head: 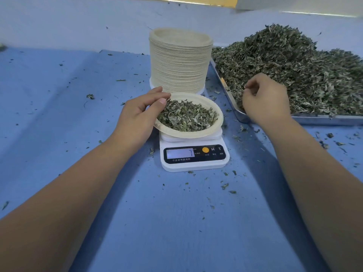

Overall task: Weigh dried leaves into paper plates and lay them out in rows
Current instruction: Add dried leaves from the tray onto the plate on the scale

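The plate [188, 134] of leaves [186, 116] sits on the scale [196, 166], its rim gripped by the left hand [135, 114]; that grip could skew the reading or spill leaves. The right hand [265, 99] curls over the tray [324, 119]; whether it holds anything is unclear.

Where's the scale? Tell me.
Head view, centre: the scale sits under the filled paper plate, in front of the plate stack, left of the leaf tray.
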